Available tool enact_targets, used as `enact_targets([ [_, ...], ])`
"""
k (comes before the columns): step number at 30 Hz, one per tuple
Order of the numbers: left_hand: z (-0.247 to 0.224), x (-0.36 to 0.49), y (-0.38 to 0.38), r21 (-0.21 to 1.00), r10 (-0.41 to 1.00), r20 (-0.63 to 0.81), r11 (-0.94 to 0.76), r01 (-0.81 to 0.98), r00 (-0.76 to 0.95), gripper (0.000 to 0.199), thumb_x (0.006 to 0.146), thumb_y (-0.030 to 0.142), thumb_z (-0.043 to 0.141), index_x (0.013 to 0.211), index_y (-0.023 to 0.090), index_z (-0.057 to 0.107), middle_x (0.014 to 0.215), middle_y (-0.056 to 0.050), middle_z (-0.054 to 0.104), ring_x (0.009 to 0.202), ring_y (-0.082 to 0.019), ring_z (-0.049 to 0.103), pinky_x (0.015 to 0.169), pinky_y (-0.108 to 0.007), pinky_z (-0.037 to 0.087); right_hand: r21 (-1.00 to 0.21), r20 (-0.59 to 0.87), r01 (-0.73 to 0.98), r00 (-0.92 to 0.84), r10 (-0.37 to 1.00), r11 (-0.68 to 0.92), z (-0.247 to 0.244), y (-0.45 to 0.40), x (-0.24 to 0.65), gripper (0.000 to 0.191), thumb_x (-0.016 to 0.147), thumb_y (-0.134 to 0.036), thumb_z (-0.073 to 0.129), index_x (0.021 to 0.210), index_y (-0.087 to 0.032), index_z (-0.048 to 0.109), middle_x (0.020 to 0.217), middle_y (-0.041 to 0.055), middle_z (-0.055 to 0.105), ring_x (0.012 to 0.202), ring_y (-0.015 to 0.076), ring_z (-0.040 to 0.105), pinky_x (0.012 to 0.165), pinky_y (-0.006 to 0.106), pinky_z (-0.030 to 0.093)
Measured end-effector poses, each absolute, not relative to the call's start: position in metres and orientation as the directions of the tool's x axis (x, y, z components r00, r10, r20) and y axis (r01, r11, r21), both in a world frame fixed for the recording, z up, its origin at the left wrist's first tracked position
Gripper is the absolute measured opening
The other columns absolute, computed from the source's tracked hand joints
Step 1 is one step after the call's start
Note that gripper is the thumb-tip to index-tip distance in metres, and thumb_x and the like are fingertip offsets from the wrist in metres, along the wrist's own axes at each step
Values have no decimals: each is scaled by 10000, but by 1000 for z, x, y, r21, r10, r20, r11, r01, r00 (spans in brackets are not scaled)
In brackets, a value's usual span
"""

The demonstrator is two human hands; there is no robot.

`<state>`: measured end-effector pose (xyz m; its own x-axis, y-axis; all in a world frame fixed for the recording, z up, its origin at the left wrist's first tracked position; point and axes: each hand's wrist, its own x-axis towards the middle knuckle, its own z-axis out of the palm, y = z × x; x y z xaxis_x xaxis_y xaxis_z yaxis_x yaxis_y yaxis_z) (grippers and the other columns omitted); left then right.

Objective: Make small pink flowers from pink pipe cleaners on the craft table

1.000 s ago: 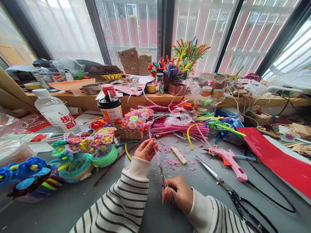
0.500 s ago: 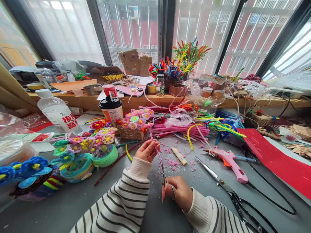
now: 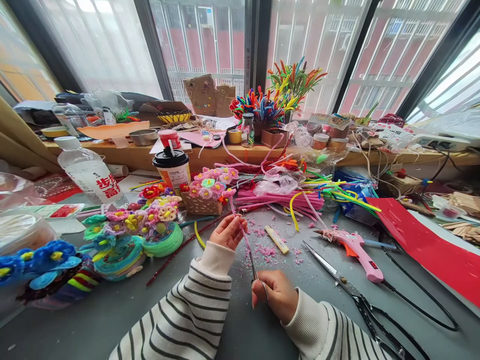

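Note:
Between the fingertips of my left hand (image 3: 227, 232) is a thin pink pipe cleaner (image 3: 232, 205), its upper end sticking up past the fingers and its lower part slanting down to the right. My right hand (image 3: 275, 294) grips a small pair of scissors (image 3: 254, 270) by the handles, blades pointing up along the lower part of the pipe cleaner. Whether the blades are fully together is too fine to make out. Pink fuzz clippings (image 3: 267, 251) lie scattered on the grey table (image 3: 240, 325) around a pale glue stick-like piece (image 3: 276, 239).
Right of my hands lie large scissors (image 3: 350, 286) and a pink glue gun (image 3: 356, 249) with its cable. Bundled pink pipe cleaners (image 3: 285, 201) are behind. Leftward stand fuzzy flower pots (image 3: 163, 241), a lidded cup (image 3: 173, 170) and a water bottle (image 3: 90, 172).
Both hands stay almost in place. My right hand and the small scissors have shifted very slightly, and the right fingers look a little more closed on the handles.

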<state>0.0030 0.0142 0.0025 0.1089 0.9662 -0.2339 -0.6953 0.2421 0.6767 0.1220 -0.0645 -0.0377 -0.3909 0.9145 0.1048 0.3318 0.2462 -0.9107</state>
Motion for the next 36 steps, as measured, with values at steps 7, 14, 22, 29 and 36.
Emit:
enact_targets([
  [7,-5,1,21,634,956,-271,265,-726,113,123,672,55,498,630,149,564,526,13,601,502,-83,582,474,-162,482,-962,60,231,-329,943,142,-35,-62,121,578,620,-667,279,398,-149,411,378,-37,370,376,57,319,378,189,230],
  [14,-4,0,21,611,957,-275,247,-752,91,243,732,19,375,642,145,562,501,6,599,455,-73,571,415,-150,474,-978,59,175,-308,949,118,-39,-61,122,548,610,-664,305,426,-154,384,393,-34,372,382,61,322,377,190,217],
  [22,-2,0,18,626,946,-246,323,-709,213,144,669,29,487,640,143,570,508,15,597,463,-73,573,431,-141,476,-958,131,181,-415,900,222,-35,-65,121,632,634,-674,216,473,-128,490,413,-37,337,383,59,308,376,185,217],
  [29,0,3,15,647,923,-306,382,-660,234,119,660,30,499,636,134,554,483,15,585,442,-72,564,424,-141,465,-947,138,212,-412,900,242,-34,-66,120,632,633,-676,213,454,-136,488,409,-24,379,399,72,352,402,189,255],
  [36,0,2,15,642,942,-272,330,-692,196,111,661,36,506,643,136,550,506,19,590,462,-68,566,438,-142,466,-947,95,269,-288,953,176,-35,-64,120,534,615,-659,304,405,-170,363,375,-18,417,369,73,357,373,188,249],
])
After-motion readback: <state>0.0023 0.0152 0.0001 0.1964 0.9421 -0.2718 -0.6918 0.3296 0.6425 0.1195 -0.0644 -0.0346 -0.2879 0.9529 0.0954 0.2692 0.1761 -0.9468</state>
